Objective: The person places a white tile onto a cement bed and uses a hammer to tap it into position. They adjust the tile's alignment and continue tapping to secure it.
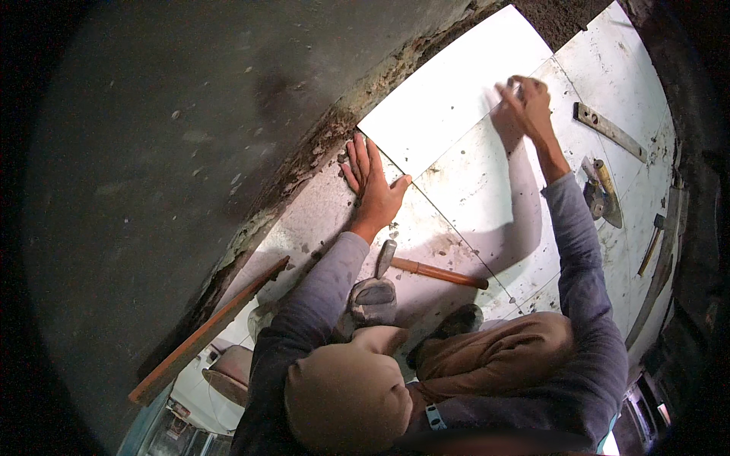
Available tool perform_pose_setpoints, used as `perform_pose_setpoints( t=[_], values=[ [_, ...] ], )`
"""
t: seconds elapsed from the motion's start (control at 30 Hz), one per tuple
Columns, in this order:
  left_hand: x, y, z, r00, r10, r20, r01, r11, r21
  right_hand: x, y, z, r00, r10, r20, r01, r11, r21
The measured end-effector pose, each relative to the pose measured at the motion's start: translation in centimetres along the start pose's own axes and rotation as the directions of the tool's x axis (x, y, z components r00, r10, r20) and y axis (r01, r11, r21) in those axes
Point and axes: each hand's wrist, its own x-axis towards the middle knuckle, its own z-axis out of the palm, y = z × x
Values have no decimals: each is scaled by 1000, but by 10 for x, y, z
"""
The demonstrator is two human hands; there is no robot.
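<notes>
My left hand [372,186] lies with its fingers spread over the near corner of a clean white floor tile [456,87], where it meets dirtier tiles beside the wall. Its fingertips are at the tile's edge and it holds nothing. Over the seam on the tile's right side hovers my right hand [530,106], fingers apart and slightly bent, casting a shadow on the dirty tile [471,186]. Nothing shows in it. Close to my knees lies a hammer [441,273] with an orange-brown handle.
Along the left runs a dark grey wall [190,137] with a crumbling base. Dark mortar [559,21] is exposed at the top. To the right lie a flat bar with holes [608,131], a trowel [608,190] and a small hammer [651,245]. A long reddish-brown bar [213,327] slants at lower left.
</notes>
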Motion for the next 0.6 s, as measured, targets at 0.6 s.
perform_pose_setpoints(
  t=[0.6],
  values=[
    [2, 8, -4, 998, -44, 42, 40, 996, 79, 132, 50, 8, 776, -346, -528, 137, 909, -394]
  ],
)
